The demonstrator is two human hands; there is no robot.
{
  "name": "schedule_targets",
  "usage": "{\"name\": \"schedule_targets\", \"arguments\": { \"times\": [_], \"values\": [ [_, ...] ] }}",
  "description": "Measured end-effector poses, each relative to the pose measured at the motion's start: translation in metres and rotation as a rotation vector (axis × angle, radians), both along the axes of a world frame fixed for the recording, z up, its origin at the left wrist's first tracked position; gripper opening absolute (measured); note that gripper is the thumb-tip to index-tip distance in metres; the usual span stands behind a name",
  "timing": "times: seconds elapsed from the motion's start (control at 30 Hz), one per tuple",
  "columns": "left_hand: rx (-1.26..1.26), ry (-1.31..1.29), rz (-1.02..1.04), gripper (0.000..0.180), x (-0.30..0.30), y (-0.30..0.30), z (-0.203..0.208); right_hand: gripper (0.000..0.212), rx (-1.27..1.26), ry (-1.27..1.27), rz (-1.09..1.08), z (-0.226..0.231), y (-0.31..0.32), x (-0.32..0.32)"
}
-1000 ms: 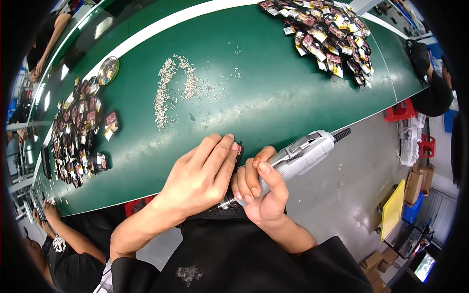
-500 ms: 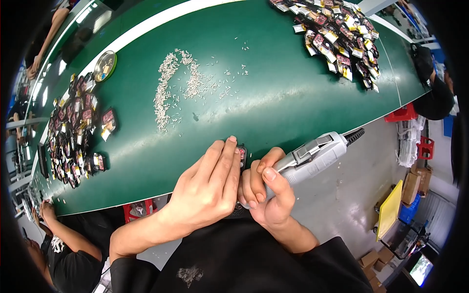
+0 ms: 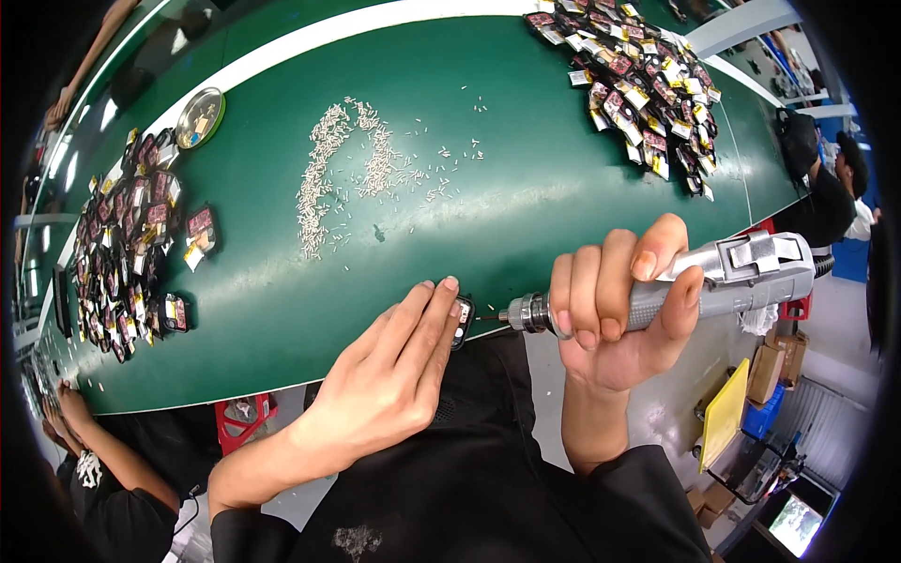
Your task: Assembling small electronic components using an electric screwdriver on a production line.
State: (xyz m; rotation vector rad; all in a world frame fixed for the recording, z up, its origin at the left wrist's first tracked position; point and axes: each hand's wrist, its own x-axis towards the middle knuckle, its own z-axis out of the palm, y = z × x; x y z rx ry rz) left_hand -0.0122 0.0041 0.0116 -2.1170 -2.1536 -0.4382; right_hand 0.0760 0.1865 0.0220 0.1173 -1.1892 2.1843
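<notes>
Since the earlier frame, the right hand [image 3: 619, 310] had swung out to the right, bringing the grey power screwdriver [image 3: 727, 293] nearly level and its nose out from beside the left hand [image 3: 385, 371]. The right fingers were wrapped around the tool's body. Its thin bit pointed left at a small black case [image 3: 465, 324] on the near edge of the bench [image 3: 507, 235]; whether they touched, I could not tell. The left fingers, straight and pressed together, lay over the case's left side; the thumb was hidden, so a pinch could not be confirmed. Farther off lay scattered pale screws [image 3: 319, 178], with a heap of tagged cases [image 3: 127, 253] left and another heap [image 3: 648, 94] far right.
</notes>
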Motion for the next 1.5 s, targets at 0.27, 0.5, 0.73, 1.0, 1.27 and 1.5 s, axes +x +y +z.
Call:
{"name": "schedule_targets", "arguments": {
  "times": [0.27, 0.5, 0.73, 1.0, 1.27, 1.5],
  "values": [
    [-0.018, -0.059, 0.058, 0.041, 0.006, -0.001, 0.002, 0.025, 0.030, -0.012, 0.014, -0.011, -0.002, -0.005],
    [0.013, -0.042, 0.045, 0.041, 0.001, 0.002, -0.004, 0.023, 0.016, -0.035, 0.015, -0.012, -0.002, -0.014],
    [0.029, -0.071, 0.018, 0.040, -0.009, -0.002, 0.013, 0.022, -0.025, -0.118, 0.085, 0.011, -0.022, -0.025],
    [0.039, 0.077, -0.014, 0.042, 0.000, -0.011, 0.006, 0.028, 0.082, -0.159, 0.176, 0.012, -0.028, -0.021],
    [0.068, 0.046, -0.031, 0.040, -0.001, -0.014, 0.003, 0.026, 0.068, -0.048, 0.436, 0.009, -0.014, -0.029],
    [0.220, -0.172, 0.328, 0.043, -0.036, -0.069, 0.032, 0.020, -0.100, 0.152, 0.141, 0.010, 0.000, -0.010]
  ]
}}
